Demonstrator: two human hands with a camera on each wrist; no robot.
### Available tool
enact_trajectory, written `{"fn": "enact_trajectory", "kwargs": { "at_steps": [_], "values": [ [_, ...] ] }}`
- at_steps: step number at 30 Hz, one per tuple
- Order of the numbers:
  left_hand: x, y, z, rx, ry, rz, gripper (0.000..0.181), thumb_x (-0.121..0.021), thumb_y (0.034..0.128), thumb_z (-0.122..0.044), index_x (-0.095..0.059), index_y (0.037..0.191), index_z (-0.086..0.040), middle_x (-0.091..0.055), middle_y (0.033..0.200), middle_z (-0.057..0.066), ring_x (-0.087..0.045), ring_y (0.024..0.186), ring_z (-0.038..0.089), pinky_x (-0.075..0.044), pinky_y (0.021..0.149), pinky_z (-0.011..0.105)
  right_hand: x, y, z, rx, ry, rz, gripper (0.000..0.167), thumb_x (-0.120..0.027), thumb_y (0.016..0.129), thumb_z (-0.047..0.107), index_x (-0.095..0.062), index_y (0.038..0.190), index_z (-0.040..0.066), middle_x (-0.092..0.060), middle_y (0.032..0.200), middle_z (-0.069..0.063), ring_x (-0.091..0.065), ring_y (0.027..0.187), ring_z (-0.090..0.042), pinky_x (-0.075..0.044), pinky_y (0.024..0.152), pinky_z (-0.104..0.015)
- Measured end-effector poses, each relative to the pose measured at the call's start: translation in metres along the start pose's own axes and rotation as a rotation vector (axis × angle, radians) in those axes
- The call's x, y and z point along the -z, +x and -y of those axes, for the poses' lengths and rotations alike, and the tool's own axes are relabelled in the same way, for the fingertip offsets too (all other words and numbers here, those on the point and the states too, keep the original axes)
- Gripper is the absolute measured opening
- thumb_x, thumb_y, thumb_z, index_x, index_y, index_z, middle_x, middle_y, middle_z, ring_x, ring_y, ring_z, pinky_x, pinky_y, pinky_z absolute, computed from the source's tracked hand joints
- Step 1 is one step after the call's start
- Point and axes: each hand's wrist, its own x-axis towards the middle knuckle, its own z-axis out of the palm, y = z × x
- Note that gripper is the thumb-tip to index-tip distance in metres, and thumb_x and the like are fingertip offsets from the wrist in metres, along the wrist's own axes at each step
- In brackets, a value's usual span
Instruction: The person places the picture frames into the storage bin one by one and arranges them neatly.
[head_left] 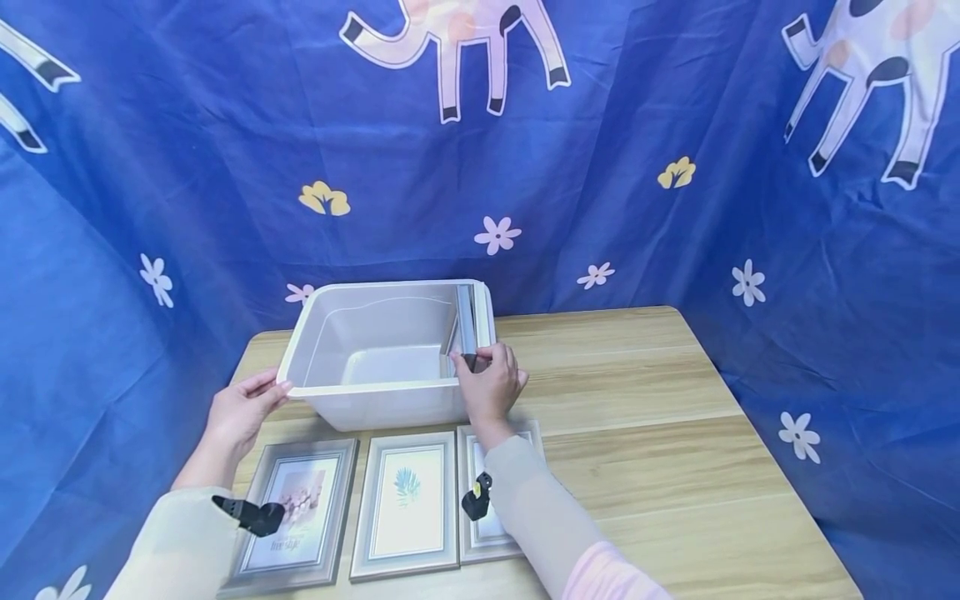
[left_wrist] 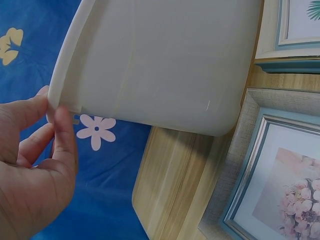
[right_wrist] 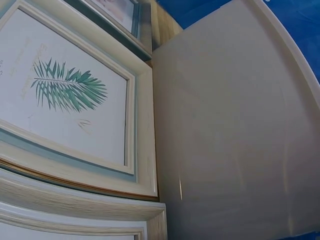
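A white plastic bin (head_left: 405, 408) stands at the back of the table. My left hand (head_left: 243, 412) pinches its front left corner rim between thumb and fingers; in the left wrist view the left hand (left_wrist: 37, 155) grips the rim of the bin (left_wrist: 165, 60). My right hand (head_left: 492, 383) is at the front right of the bin, thumb and fingers on the near end of upright frames (head_left: 467, 321) that stand along the bin's right wall. The right wrist view shows the bin's outer side (right_wrist: 225, 125) but not the right hand.
Three picture frames lie in a row before the bin: a flower one (head_left: 296, 512), a leaf one (head_left: 406, 506) and one (head_left: 480, 467) partly under my right forearm. The wooden table (head_left: 645, 417) extends right. Blue printed cloth (head_left: 420, 192) hangs behind and at both sides.
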Motion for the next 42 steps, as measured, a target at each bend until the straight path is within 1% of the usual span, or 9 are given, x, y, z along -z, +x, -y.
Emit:
{"fn": "enact_trajectory", "kwargs": {
  "at_steps": [5,11,17,21,27,28,33,36,42],
  "values": [
    [0.000,0.000,0.001,0.001,-0.058,0.006,0.065,-0.066,0.0897,-0.005,-0.029,0.137,0.021,-0.064,0.079,-0.013,-0.062,0.073,-0.001,-0.054,0.070,0.012,0.002,0.000,-0.002,-0.020,0.051,0.004,0.040,-0.087,0.066,0.037,-0.059,0.085,0.015,-0.059,0.080,0.005,-0.053,0.070,-0.013,-0.034,0.068,-0.034],
    [0.001,0.002,0.002,0.001,-0.021,0.007,0.063,-0.064,0.0907,-0.004,-0.030,0.137,0.020,-0.062,0.078,-0.016,-0.061,0.073,-0.003,-0.054,0.070,0.012,0.009,0.002,-0.004,-0.050,0.168,0.043,0.041,-0.085,0.069,0.037,-0.061,0.093,0.013,-0.059,0.080,0.005,-0.050,0.064,-0.011,-0.035,0.067,-0.032],
    [0.001,0.002,0.001,0.003,0.008,0.007,0.062,-0.064,0.0911,-0.005,-0.030,0.137,0.019,-0.061,0.079,-0.018,-0.061,0.073,-0.003,-0.054,0.070,0.012,0.022,0.007,-0.010,-0.038,0.368,0.189,0.040,-0.083,0.074,0.027,-0.061,0.100,0.007,-0.058,0.088,-0.004,-0.051,0.072,-0.018,-0.046,0.062,-0.024],
    [0.000,0.001,0.000,-0.001,0.022,0.007,0.061,-0.063,0.0913,-0.006,-0.031,0.137,0.019,-0.061,0.079,-0.018,-0.061,0.074,-0.002,-0.054,0.071,0.011,0.031,0.010,-0.019,0.010,0.441,0.296,0.040,-0.081,0.077,0.018,-0.059,0.107,0.003,-0.058,0.095,-0.011,-0.054,0.077,-0.025,-0.051,0.064,-0.031],
    [-0.001,0.000,-0.001,0.002,0.038,0.002,0.062,-0.064,0.0910,-0.008,-0.032,0.137,0.019,-0.061,0.080,-0.017,-0.061,0.075,-0.002,-0.054,0.072,0.012,0.043,0.017,-0.037,0.051,0.463,0.429,0.044,-0.079,0.079,0.009,-0.056,0.115,-0.004,-0.058,0.103,-0.019,-0.057,0.086,-0.034,-0.053,0.068,-0.042],
    [-0.001,0.000,-0.001,0.000,0.044,0.001,0.063,-0.065,0.0908,-0.009,-0.032,0.137,0.019,-0.061,0.081,-0.017,-0.061,0.075,-0.002,-0.054,0.072,0.012,0.047,0.019,-0.036,0.054,0.467,0.454,0.044,-0.078,0.079,0.007,-0.055,0.115,-0.005,-0.057,0.104,-0.020,-0.057,0.088,-0.036,-0.054,0.068,-0.041],
    [0.000,0.000,-0.001,0.004,0.062,-0.001,0.063,-0.065,0.0908,-0.010,-0.033,0.137,0.018,-0.061,0.082,-0.017,-0.061,0.076,-0.002,-0.054,0.073,0.012,0.071,0.028,-0.032,0.009,0.502,0.589,0.043,-0.073,0.082,0.001,-0.052,0.117,-0.010,-0.057,0.104,-0.028,-0.054,0.093,-0.045,-0.054,0.074,-0.051],
    [0.000,0.000,-0.001,0.006,0.075,-0.001,0.062,-0.065,0.0912,-0.009,-0.033,0.137,0.017,-0.060,0.082,-0.018,-0.061,0.076,-0.002,-0.054,0.073,0.012,0.080,0.031,-0.036,-0.034,0.494,0.647,0.042,-0.073,0.083,0.002,-0.053,0.118,-0.008,-0.057,0.105,-0.026,-0.054,0.095,-0.042,-0.053,0.076,-0.053],
    [0.000,0.001,0.000,0.005,0.079,-0.001,0.062,-0.064,0.0916,-0.011,-0.033,0.137,0.017,-0.059,0.082,-0.019,-0.061,0.075,-0.004,-0.054,0.073,0.012,0.087,0.032,-0.057,-0.054,0.451,0.748,0.046,-0.072,0.084,0.006,-0.051,0.122,-0.010,-0.057,0.107,-0.021,-0.054,0.096,-0.042,-0.053,0.075,-0.041]
  ]
}}
